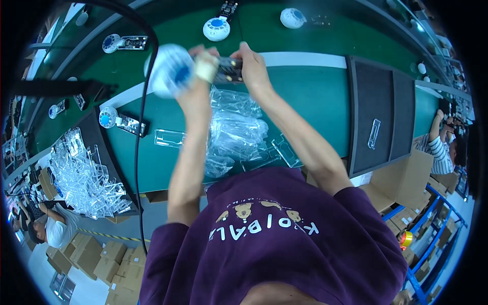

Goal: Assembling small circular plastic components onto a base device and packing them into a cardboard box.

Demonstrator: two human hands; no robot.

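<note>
Over the far edge of the green bench I hold a white round housing [172, 71] with a blue centre, smeared by motion. A black circuit board [229, 70] extends to its right. My left hand [199, 76] is closed where the housing meets the board, with a pale yellow cover on one digit. My right hand [254, 70] pinches the board's right end between thumb and fingers. Below my hands lies a pile of clear plastic bags [236, 124]. Near it are a clear plastic frame [170, 138] and another clear frame [285, 151] close to my right forearm.
A similar white unit [108, 117] with a board rests at left. More units, including one white unit [217, 29], sit on the green belt beyond. Clear plastic parts [84, 178] fill a dark tray at left. A black cable [140, 137] hangs before the bench; a black tray [373, 114] stands right.
</note>
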